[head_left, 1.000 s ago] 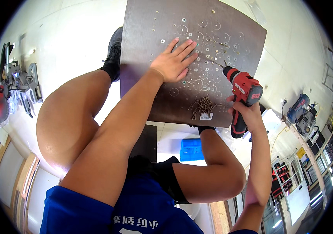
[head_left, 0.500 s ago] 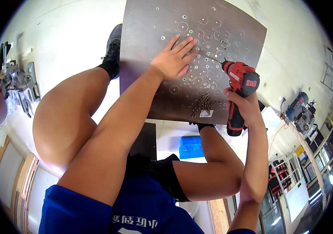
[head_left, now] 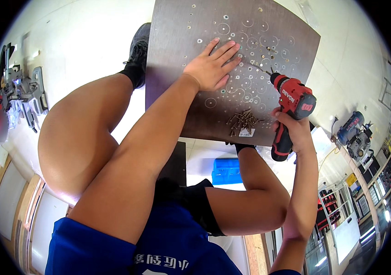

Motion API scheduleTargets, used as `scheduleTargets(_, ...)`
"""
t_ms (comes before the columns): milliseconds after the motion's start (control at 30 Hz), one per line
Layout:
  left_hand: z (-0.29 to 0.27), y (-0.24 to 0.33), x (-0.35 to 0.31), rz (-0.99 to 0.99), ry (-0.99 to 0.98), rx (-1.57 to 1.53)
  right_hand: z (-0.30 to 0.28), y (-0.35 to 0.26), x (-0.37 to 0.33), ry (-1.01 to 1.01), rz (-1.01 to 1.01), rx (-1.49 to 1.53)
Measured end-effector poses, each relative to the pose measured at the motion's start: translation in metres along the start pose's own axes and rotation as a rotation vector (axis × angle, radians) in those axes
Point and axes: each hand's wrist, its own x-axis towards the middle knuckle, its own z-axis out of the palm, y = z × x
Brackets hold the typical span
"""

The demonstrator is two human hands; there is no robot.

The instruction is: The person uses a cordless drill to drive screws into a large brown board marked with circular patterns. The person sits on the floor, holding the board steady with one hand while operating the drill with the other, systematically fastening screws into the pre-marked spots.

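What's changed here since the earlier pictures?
The board, left hand, right hand and red drill all sit slightly further right in view, perhaps as the camera shifted. Nothing was taken or let go: left hand stays on the board, right keeps the drill; screws remain piled.

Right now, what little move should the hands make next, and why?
Perhaps slide the left hand a little leftward, away from the thin bit: it lies spread on the brown board, and the red drill in the right hand points that bit toward it.
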Motion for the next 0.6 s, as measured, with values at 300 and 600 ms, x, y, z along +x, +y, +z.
scheduleTargets(300, -0.004, 0.001, 0.001, 0.006, -0.028, 0.010, -0.009, -0.005, 0.002, -0.037, 0.020, -0.047)
scheduleTargets(600, -0.002, -0.001, 0.001, -0.003, -0.031, -0.015, -0.001, -0.019, -0.009, -0.004, -0.016, -0.004)
